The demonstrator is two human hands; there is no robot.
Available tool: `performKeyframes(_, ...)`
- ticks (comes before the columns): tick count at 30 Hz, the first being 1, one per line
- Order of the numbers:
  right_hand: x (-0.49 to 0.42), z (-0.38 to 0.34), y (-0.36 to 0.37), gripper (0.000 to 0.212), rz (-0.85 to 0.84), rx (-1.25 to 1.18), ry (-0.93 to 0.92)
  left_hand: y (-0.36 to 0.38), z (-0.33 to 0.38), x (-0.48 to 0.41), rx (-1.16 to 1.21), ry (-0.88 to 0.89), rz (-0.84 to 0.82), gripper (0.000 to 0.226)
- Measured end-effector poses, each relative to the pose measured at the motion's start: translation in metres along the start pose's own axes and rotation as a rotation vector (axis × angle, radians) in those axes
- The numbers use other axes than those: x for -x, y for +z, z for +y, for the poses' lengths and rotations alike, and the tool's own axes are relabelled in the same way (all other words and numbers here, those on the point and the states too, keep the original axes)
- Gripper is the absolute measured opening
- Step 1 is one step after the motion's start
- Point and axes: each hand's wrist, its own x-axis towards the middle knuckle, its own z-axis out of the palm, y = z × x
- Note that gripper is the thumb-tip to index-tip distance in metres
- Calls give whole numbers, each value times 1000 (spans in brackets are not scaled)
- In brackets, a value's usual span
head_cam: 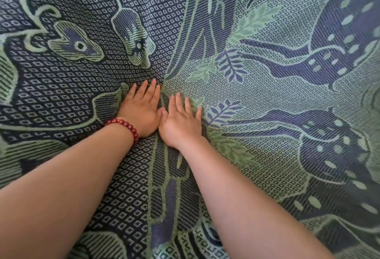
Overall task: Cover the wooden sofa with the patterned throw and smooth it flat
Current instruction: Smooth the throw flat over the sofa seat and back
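Note:
The patterned throw, woven in green, dark blue and purple with leaves and diamonds, fills the whole head view. My left hand lies flat on it, palm down, fingers spread, with a red bead bracelet on the wrist. My right hand lies flat beside it, thumbs touching. Both press near the middle of the view, at the foot of a long crease that runs up and away from my fingertips. The wooden sofa is hidden under the fabric.
Soft folds ripple the throw at the left and right edges. Nothing but fabric shows on any side; no sofa edge, floor or other object is in view.

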Motion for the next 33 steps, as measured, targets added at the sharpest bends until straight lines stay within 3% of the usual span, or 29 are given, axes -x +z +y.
performKeyframes(7,50,6,-10,58,-64,23,10,-20,21,49,73,17,-187,61)
performKeyframes(15,66,9,-1,60,-66,80,10,-4,35,82,60,-26,-110,60)
performKeyframes(23,122,0,-21,59,-178,56,6,-31,46,137,138,-115,-227,61)
performKeyframes(33,162,-10,5,58,50,35,-27,-10,40,175,211,-70,-72,62)
